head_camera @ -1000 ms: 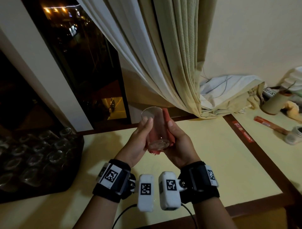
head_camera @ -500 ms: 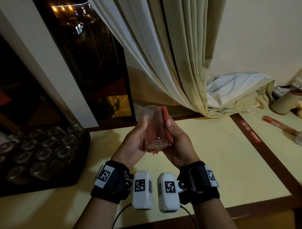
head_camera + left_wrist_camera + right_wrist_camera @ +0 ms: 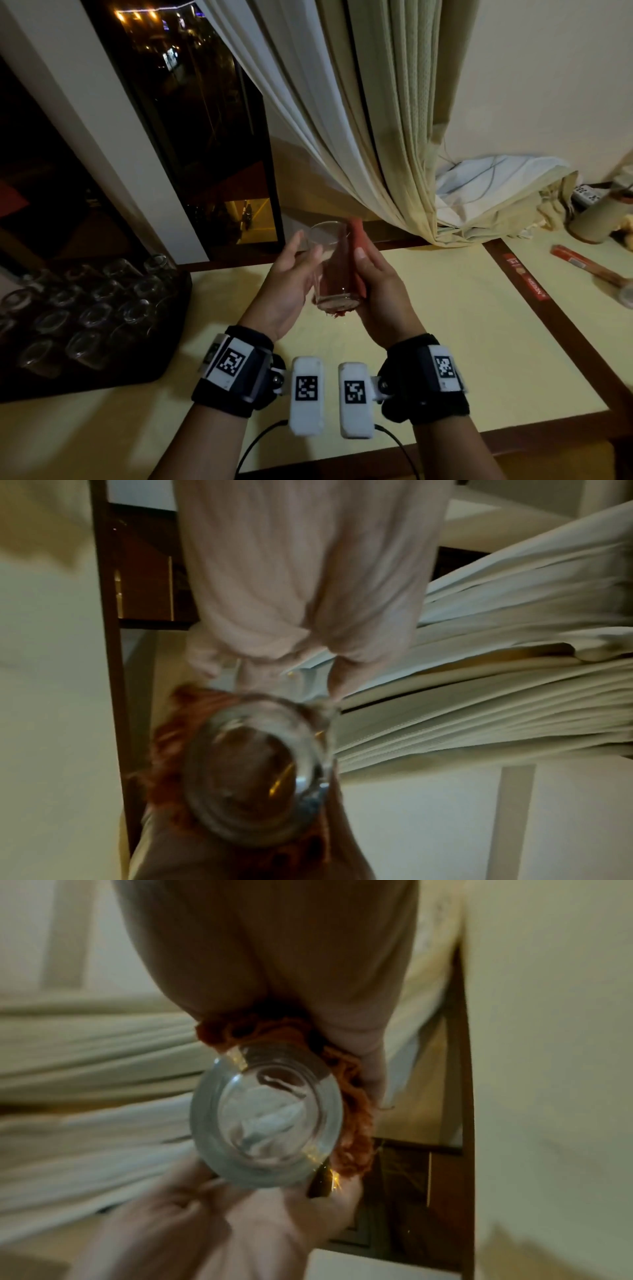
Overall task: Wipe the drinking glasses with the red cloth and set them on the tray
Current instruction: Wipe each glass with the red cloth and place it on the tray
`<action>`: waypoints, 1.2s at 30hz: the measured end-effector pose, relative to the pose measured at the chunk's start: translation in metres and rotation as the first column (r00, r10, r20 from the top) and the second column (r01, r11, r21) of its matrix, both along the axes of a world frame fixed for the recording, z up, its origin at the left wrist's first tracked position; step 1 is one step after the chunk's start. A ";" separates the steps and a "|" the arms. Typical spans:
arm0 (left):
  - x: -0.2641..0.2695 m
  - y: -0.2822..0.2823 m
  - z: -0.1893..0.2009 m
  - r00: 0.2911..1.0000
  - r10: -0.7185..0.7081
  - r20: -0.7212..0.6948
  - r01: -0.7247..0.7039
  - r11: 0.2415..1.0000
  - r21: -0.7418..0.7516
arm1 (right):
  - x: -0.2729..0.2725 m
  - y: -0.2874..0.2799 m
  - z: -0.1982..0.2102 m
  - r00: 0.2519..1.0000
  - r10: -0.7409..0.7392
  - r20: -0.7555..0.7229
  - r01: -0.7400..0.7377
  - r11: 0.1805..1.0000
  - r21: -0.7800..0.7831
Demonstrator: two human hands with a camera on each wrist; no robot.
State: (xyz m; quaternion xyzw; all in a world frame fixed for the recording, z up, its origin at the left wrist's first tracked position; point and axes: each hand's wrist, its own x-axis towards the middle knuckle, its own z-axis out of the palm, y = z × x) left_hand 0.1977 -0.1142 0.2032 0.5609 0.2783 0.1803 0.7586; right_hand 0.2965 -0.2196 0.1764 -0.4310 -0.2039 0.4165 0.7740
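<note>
1. A curtain [image 3: 359, 137] hangs just behind the raised drinking glass [image 3: 334, 267], near its rim.
2. The black tray [image 3: 164, 342] with many glasses [image 3: 92, 308] lies at the left edge of the table [image 3: 462, 342]; bare tabletop lies below and right of the hands.
3. The right hand [image 3: 380, 298] presses the red cloth [image 3: 356, 246] to the glass side, fingers curled around both.
4. The left hand [image 3: 287, 291] is opened, fingers relaxed; only its thumb seems to touch the glass.
</note>
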 end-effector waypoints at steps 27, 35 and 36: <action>0.017 -0.016 -0.007 0.987 -0.051 -0.155 0.059 0.997 0.049 | 0.012 -0.019 -0.011 0.999 0.006 0.043 -0.001 0.993 -0.120; 0.022 -0.017 -0.005 0.996 -0.071 -0.062 0.068 0.997 -0.040 | 0.020 -0.022 -0.006 0.991 0.063 -0.115 -0.053 0.995 0.083; 0.024 -0.016 -0.002 0.998 -0.038 -0.043 0.036 0.998 -0.049 | 0.022 -0.022 -0.005 0.999 0.024 -0.024 -0.023 1.000 0.015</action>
